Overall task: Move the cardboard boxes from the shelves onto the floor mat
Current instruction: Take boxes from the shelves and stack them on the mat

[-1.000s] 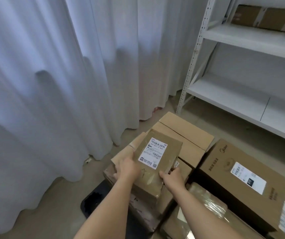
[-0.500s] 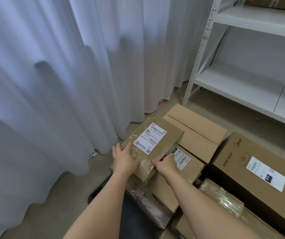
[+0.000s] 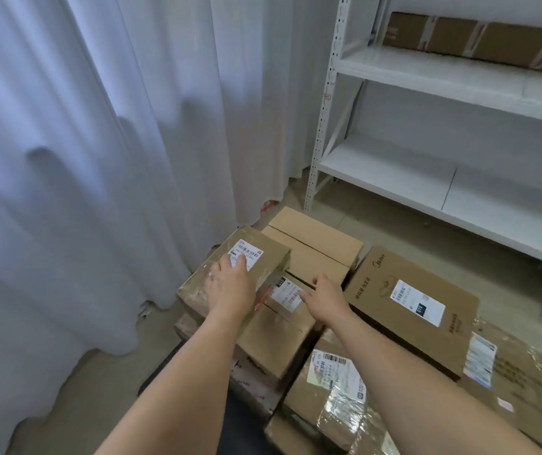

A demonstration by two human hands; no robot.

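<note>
Setting a taped parcel (image 3: 233, 274) onto the floor stack.
Left hand (image 3: 232, 284) flat on top, fingers released, pressing to seat it; right hand (image 3: 323, 298) relaxed on the neighbouring labelled box (image 3: 284, 318), grasping nothing. One long carton (image 3: 479, 41) still on the upper shelf (image 3: 443, 77).

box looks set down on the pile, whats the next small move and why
Probably lift both hands away and turn to the shelves. The left hand rests flat on the small taped box, which lies on the pile, the right hand holds nothing, and a long box waits on the upper shelf.
</note>
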